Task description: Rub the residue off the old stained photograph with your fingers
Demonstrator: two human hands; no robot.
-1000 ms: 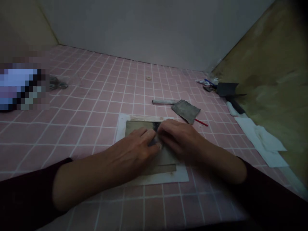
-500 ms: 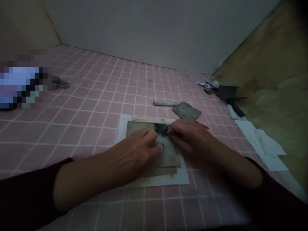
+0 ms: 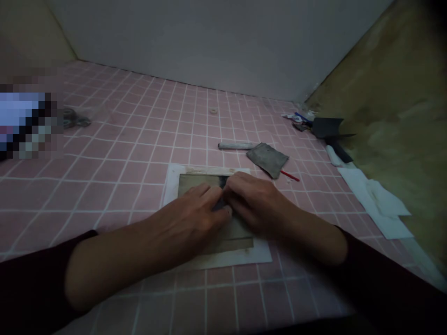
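My left hand (image 3: 199,211) lies over a grey-brown sheet (image 3: 195,181), thumb and forefinger apart, fingertips near its middle. My right hand (image 3: 253,200) is closed in a pinch at the sheet's upper right, its fingertips almost touching my left ones. What it pinches is hidden. Between the hands a small part of a dark patch (image 3: 222,180) shows on the sheet. Under the sheet is white paper (image 3: 261,256) with brownish marks along its top edge. Just beyond my right hand lie a grey, rough-edged square piece (image 3: 268,159) and a thin red stick (image 3: 290,176).
A pale tube (image 3: 234,146) and a small ring (image 3: 213,111) lie on the pink checked cloth (image 3: 150,144). At right are a black-bladed tool (image 3: 328,128) and white paper pieces (image 3: 384,200) by the stained wall. A blurred-out screen (image 3: 21,116) stands at left.
My right hand has moved left across the dark patch, up to my left fingertips, covering most of the patch. My left hand stays on the sheet. The view has shifted slightly.
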